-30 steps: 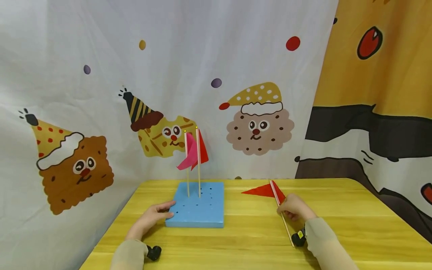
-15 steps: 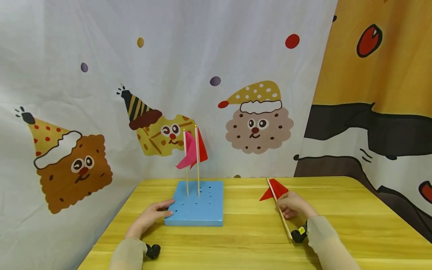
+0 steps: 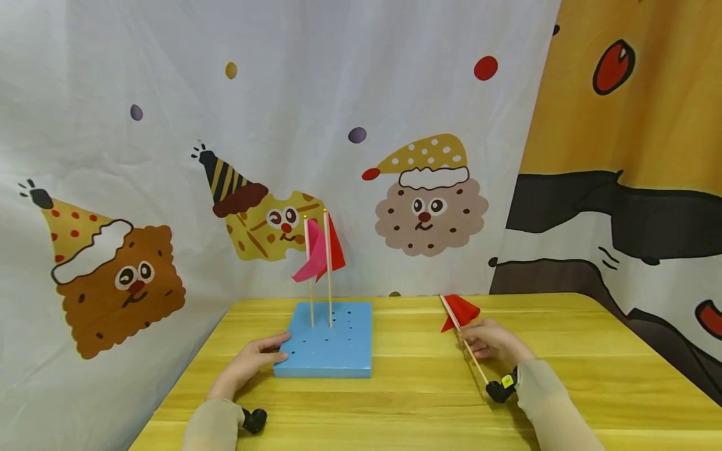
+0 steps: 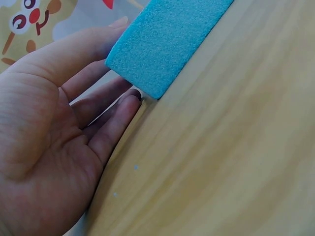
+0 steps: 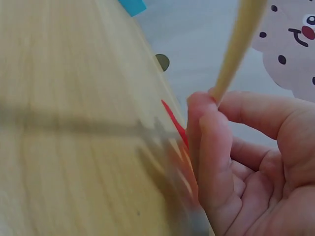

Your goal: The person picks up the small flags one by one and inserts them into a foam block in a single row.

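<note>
Foot now raised higher, the loose red flag [image 3: 461, 309], right of centre, is unplanted, pinched by the right hand [image 3: 492, 339], while the spread left hand [image 3: 254, 363] touches the lower-centre blue block [image 3: 346, 360], where two flags [image 3: 319, 254] stand.

The block [image 4: 170, 42] looks grainy, matt foam; the stick [image 5: 240, 44], smooth wood
</note>
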The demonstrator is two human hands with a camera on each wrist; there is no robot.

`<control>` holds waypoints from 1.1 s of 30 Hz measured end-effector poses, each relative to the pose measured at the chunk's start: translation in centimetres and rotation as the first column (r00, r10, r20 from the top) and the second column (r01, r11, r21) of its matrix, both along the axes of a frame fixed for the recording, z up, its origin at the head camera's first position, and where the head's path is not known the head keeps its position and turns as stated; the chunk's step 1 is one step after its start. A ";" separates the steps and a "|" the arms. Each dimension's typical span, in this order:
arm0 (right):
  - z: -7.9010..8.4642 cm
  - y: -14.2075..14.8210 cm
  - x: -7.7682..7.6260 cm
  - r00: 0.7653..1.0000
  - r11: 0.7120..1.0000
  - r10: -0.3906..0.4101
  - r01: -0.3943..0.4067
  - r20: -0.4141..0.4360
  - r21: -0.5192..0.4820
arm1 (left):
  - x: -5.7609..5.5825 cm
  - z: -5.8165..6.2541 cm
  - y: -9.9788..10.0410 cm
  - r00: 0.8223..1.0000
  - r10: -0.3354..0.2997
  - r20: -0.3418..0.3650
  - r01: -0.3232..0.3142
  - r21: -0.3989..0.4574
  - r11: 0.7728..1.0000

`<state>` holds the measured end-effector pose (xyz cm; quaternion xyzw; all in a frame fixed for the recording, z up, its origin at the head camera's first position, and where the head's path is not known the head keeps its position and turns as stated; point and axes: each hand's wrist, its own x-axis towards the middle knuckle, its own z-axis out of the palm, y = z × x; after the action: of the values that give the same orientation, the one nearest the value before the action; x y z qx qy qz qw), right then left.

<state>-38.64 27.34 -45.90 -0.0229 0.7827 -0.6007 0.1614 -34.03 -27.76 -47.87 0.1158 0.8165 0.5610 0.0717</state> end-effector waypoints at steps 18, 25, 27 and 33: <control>0.9 0.4 -0.4 0.996 0.956 0.085 -0.083 -0.007 -0.282 | -0.1 -0.1 0.0 1.000 0.016 0.007 -0.016 -0.013 1.000; 1.3 0.0 -0.6 0.997 0.907 0.078 -0.077 -0.014 -0.413 | -0.1 0.0 0.0 0.999 0.032 0.026 -0.031 -0.016 0.999; 1.5 -0.1 -0.5 0.996 0.885 0.090 -0.090 -0.021 -0.456 | -0.1 0.0 0.0 1.000 0.023 0.021 -0.023 -0.015 1.000; 2.7 -1.0 -0.2 0.997 0.812 0.073 -0.070 -0.019 -0.579 | -0.2 0.0 0.0 1.000 0.016 0.011 -0.016 -0.019 1.000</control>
<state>-38.88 26.38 -43.17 -0.0991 0.5612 -0.8037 0.1709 -34.18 -27.74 -47.91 0.1055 0.8223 0.5545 0.0730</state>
